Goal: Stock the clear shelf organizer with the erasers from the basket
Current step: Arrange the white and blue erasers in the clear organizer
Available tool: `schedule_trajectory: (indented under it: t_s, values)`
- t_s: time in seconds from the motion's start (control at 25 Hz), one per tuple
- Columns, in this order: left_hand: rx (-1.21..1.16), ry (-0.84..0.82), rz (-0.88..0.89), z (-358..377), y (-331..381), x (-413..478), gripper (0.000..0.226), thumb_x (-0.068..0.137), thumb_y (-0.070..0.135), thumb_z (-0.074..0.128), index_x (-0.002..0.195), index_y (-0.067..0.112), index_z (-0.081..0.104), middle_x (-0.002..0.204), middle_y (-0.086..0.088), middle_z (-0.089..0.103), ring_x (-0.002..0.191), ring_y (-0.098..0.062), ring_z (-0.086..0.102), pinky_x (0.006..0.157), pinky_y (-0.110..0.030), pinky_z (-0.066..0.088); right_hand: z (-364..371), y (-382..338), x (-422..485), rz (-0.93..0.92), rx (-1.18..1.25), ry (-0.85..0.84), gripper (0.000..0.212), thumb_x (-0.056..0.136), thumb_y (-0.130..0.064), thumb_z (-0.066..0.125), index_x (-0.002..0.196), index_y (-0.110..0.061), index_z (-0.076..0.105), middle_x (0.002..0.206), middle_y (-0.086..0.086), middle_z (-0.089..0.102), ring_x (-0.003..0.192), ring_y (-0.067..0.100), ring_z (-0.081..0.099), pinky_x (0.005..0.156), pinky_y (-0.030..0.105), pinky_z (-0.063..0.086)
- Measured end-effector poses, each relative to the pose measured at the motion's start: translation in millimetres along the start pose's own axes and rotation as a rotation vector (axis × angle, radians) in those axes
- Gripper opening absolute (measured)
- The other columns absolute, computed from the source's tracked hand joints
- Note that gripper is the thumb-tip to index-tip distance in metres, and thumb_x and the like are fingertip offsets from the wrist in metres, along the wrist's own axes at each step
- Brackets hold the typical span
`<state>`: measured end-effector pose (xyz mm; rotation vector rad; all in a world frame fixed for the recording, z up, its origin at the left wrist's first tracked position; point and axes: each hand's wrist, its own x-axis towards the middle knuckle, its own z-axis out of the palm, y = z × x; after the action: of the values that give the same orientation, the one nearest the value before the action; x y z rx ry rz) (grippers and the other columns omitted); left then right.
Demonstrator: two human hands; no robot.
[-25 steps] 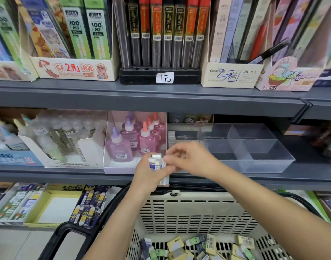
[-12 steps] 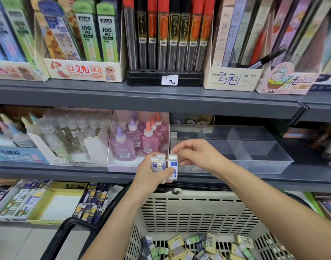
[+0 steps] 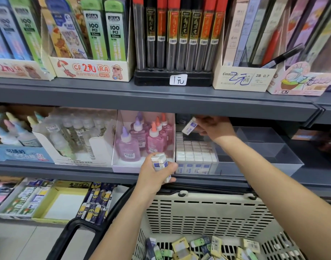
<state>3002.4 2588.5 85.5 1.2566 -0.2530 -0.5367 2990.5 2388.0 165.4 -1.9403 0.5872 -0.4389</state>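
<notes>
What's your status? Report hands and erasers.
Right hand pinches one eraser over organizer, stocked left section. Left hand grips spare erasers. Upper shelf close overhead.

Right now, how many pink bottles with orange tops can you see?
3, in a row along the right side of the white box: front bottle, middle bottle, back bottle. More may be hidden behind them.
</notes>
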Motion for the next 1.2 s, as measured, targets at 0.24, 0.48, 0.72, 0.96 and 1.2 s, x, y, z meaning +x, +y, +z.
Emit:
schedule_trajectory:
  t_s: [0.24, 0.48, 0.72, 0.96, 1.2]
  values:
    - [-0.021, -0.018, -0.022, -1, 1, 3, 0.030, 0.085, -0.001, 0.061, 0.106, 0.017, 0.048, 0.075, 0.004, 0.063, 0.081, -0.020, 0.062, 0.068, -0.025, 0.055, 42, 26, 40, -0.276, -0.538, -0.041, 0.017, 0.093, -0.017, 0.048, 0.099, -0.013, 0.064, 0.106, 0.011, 0.066, 0.090, 0.025, 0.059, 0.080, 0.029, 0.043]
    - [-0.041, -0.022, -0.066, -3, 3, 3, 0.026, 0.086, 0.003, 0.060, 0.106, 0.017, 0.051, 0.097, -0.011, 0.065, 0.089, -0.021, 0.065, 0.068, -0.025, 0.055, 50, 41, 47, -0.240, -0.660, -0.229, 0.024, 0.094, -0.017, 0.039, 0.095, -0.011, 0.061, 0.102, 0.013, 0.067, 0.094, 0.030, 0.060, 0.074, 0.032, 0.043]
    - [-0.111, -0.044, -0.080, -5, 3, 2, 0.020, 0.088, 0.005, 0.058, 0.105, 0.014, 0.056, 0.095, -0.008, 0.072, 0.085, -0.017, 0.070, 0.065, -0.027, 0.056, 36, 25, 0, -0.353, -0.521, 0.011, 0.020, 0.092, -0.030, 0.050, 0.103, -0.026, 0.066, 0.097, -0.002, 0.070, 0.087, 0.023, 0.063, 0.075, 0.027, 0.047]
    - [-0.024, -0.103, -0.045, -4, 5, -2, 0.020, 0.085, 0.005, 0.062, 0.100, 0.016, 0.055, 0.079, 0.004, 0.073, 0.073, -0.011, 0.069, 0.058, -0.024, 0.055, 33, 14, -55, -0.304, -0.216, -0.420, 0.014, 0.089, -0.023, 0.061, 0.096, -0.018, 0.072, 0.074, -0.018, 0.065, 0.068, -0.001, 0.061, 0.067, 0.014, 0.049]
    - [-0.093, -0.006, -0.075, -1, 6, 0, 0.014, 0.089, 0.002, 0.056, 0.100, 0.012, 0.055, 0.082, -0.004, 0.072, 0.075, -0.016, 0.068, 0.054, -0.025, 0.054, 20, 10, -46, -0.054, 0.015, -0.422, 0.006, 0.089, -0.013, 0.061, 0.087, -0.017, 0.065, 0.058, -0.008, 0.067, 0.053, -0.001, 0.062, 0.053, 0.014, 0.052]
